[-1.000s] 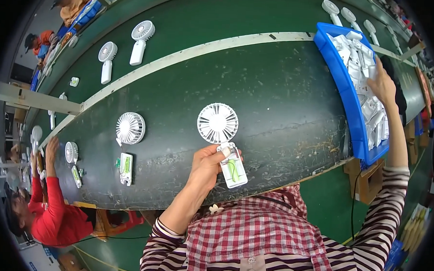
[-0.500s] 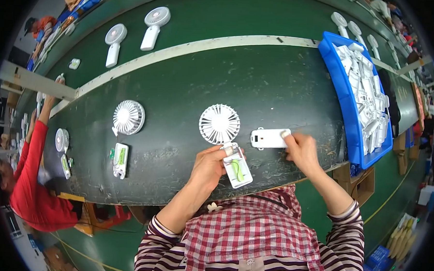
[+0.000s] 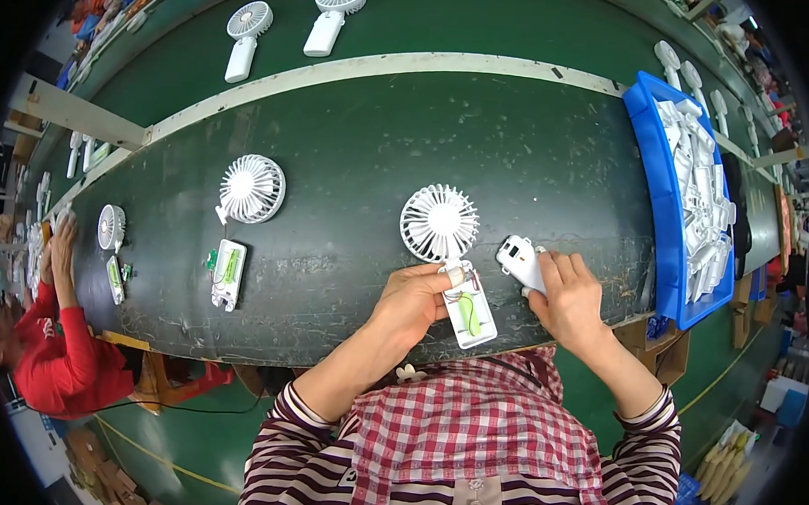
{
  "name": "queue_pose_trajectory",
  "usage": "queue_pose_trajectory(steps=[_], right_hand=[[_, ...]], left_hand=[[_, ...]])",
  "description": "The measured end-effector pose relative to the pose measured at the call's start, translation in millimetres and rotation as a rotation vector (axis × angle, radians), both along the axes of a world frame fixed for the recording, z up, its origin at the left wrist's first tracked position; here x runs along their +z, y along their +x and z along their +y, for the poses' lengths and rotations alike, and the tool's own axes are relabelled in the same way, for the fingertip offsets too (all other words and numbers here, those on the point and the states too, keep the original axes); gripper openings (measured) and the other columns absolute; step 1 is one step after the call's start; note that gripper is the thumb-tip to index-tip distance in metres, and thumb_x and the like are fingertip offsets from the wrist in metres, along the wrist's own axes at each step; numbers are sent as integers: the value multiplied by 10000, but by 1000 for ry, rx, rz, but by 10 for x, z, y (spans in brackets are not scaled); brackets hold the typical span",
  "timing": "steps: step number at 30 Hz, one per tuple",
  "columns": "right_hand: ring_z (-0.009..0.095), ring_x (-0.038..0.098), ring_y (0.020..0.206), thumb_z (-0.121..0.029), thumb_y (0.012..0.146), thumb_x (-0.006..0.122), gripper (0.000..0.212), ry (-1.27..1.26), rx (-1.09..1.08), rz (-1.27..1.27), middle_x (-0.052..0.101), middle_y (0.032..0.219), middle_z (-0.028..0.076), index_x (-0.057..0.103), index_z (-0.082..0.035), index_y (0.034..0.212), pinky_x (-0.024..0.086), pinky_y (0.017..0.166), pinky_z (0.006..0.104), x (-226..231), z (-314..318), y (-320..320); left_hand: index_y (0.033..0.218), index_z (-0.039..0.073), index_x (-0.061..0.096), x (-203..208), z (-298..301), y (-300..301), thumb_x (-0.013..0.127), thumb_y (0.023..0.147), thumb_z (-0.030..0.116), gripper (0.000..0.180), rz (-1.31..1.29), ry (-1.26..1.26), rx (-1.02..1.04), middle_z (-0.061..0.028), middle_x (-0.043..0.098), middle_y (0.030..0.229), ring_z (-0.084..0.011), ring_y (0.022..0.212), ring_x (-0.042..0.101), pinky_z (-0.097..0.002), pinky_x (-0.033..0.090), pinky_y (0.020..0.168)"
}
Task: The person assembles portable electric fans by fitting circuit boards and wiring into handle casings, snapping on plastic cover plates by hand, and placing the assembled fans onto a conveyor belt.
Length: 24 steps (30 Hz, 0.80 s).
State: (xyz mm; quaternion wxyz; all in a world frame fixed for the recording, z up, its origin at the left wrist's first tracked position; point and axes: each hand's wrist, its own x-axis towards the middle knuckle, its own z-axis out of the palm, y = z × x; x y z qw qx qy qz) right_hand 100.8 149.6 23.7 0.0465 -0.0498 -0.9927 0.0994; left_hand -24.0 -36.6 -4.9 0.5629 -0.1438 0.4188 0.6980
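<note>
Beside the fan (opened), the right hand holds a cover.

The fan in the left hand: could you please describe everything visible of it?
The fan looks like white plastic: a round, ribbed head joined to an open rectangular handle showing a green part and thin wires. Its head points away from the table's near edge; the left hand's grip is on the handle's upper end.

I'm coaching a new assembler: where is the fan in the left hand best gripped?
Probably the handle, at its end nearest the slatted head, from the left, as the left hand holds it: the narrow body suits a pinch there, clear of the green part exposed in the open face.
</note>
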Motion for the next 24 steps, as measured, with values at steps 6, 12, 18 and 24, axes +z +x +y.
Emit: queue_pose_trajectory(steps=[6,12,18,24], right_hand=[[306,531,673,-139,573,675,487,-181,-124,28,515,778,163,511,65,984,442,577,379,305,-215,-64],[276,526,558,-150,571,674,498,-330,-78,11,492,708,147,511,72,985,428,483,358,465,-439,-104],[269,539,604,-138,514,676,538,-246,111,20,498,744,131,516,66,985,454,468,349,430,-603,-117],[260,541,627,-139,510,667,534,-204,109,-19,496,764,128,518,72,978,457,465,343,485,-640,-124]], left_hand=[[1071,-87,496,-4,1,10,503,853,56,262,-11,-3,14,-188,586,1028,-260,935,599,-365,495,821],[1076,-68,507,-29,-9,16,508,847,60,262,-20,9,38,-155,595,1013,-216,895,602,-341,498,790],[1058,-56,529,-39,-14,21,514,847,85,254,-9,32,27,-126,606,994,-196,899,597,-329,488,787],[1049,-54,538,-18,-21,11,508,850,93,249,-19,16,25,-135,607,1001,-202,925,591,-335,477,809]])
